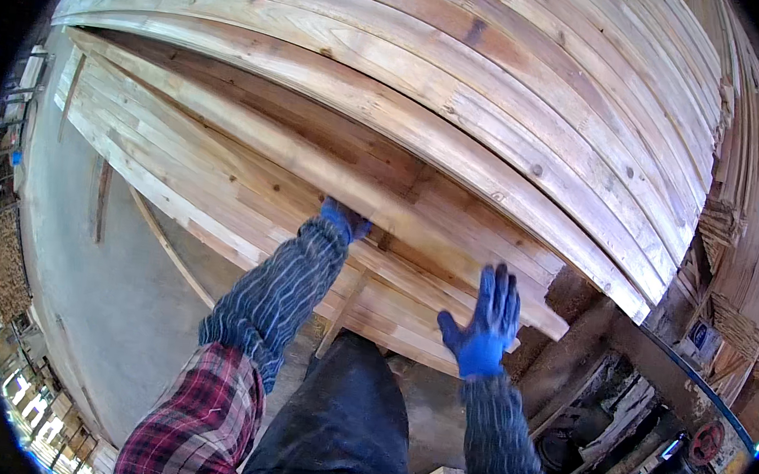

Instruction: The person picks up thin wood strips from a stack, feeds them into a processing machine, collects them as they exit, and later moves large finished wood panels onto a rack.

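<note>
Head view: long, pale-brown, narrow wooden board (pixel 313 168) slants across the middle, its right end blurred. It lies just below a broad stack of light timber boards (pixel 465 82) and above a lower layer of pale, jointed wood (pixel 178 170).

Left hand (pixel 343 220), blue-gloved, meets the narrow board's near edge about midway along; fingers mostly hidden, so cannot tell whether they grasp it. Right hand (pixel 484 332), also blue-gloved, is spread and grasping nothing, fingers extended near the board's right end; contact unclear.

Progress, judged from how the timber lies: most rows of the broad stack look laid side by side, with a dark slit near the front. The narrow board is the one out of line: a brown wedge-shaped gap separates it from the stack along most of its length. Whether it is being added or drawn off, cannot tell.
</note>
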A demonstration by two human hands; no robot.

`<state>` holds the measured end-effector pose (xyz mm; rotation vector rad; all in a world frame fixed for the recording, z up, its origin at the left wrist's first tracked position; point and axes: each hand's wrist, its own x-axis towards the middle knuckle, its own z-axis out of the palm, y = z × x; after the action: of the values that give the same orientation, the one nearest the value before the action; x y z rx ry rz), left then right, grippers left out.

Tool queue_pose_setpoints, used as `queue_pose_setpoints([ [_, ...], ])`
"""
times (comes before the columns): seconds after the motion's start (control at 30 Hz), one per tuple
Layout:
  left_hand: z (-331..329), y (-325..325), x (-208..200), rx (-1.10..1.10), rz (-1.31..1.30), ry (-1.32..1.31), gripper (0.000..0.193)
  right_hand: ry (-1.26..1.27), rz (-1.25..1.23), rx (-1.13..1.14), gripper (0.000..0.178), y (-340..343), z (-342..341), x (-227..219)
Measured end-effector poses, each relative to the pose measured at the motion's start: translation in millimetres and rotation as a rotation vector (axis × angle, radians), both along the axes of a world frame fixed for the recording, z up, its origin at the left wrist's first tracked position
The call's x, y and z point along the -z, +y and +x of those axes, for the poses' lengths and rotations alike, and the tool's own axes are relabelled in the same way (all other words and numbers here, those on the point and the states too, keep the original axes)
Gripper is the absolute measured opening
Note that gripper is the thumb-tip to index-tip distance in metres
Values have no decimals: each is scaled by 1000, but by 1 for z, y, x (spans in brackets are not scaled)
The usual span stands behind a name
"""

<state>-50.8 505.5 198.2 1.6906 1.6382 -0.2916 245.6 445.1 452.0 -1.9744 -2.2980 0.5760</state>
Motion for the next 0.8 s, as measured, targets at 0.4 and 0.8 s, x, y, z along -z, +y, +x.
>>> queue_pose_setpoints([
  [0.4,9,-29,-105,-1809,-202,-1574,79,-82,-378,-103,72,41,-3,81],
  [0.8,26,-170,-215,-1718,-610,-1643,49,855,-1114,-121,83,-17,-54,71],
])
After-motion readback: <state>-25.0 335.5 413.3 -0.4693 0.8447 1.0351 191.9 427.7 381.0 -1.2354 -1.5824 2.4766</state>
